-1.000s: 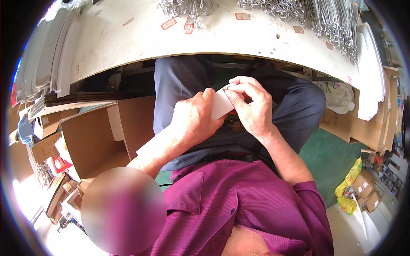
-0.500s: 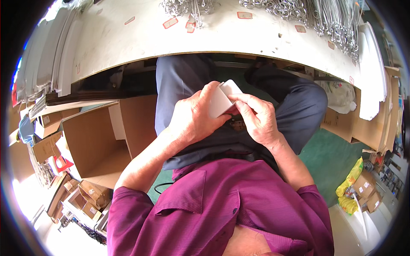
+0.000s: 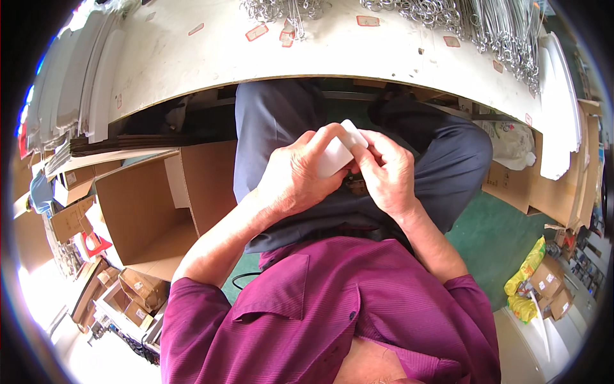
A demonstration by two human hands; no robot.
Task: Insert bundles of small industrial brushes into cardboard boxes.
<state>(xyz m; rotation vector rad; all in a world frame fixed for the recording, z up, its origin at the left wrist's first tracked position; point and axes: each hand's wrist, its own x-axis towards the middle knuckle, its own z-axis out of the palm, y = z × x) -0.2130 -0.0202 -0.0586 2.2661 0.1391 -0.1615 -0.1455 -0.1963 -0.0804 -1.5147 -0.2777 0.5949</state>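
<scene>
Above my lap I hold a small stack of white cards [image 3: 334, 159] with rounded corners, tilted between both hands. My left hand [image 3: 295, 171] is closed round the left side of the stack, its thumb and fingers gripping the edges. At the right edge my right hand [image 3: 389, 174] pinches with thumb and bent fingers. One white card [image 3: 354, 132] sticks out past the far end of the stack, between the two hands. The undersides of the cards and several fingertips are hidden.
A white worktable [image 3: 307, 54] spans the far side, with bundles of metal wire hooks [image 3: 499, 38] and small red-edged labels on it. White sheets [image 3: 83, 77] are stacked at the left. An open cardboard box [image 3: 150, 211] stands left of my legs; yellow bags [image 3: 527, 275] lie at the right.
My left fingers have moved farther over the top of the stack. My right fingers have curled closer against its edge, and less of the white faces shows.
</scene>
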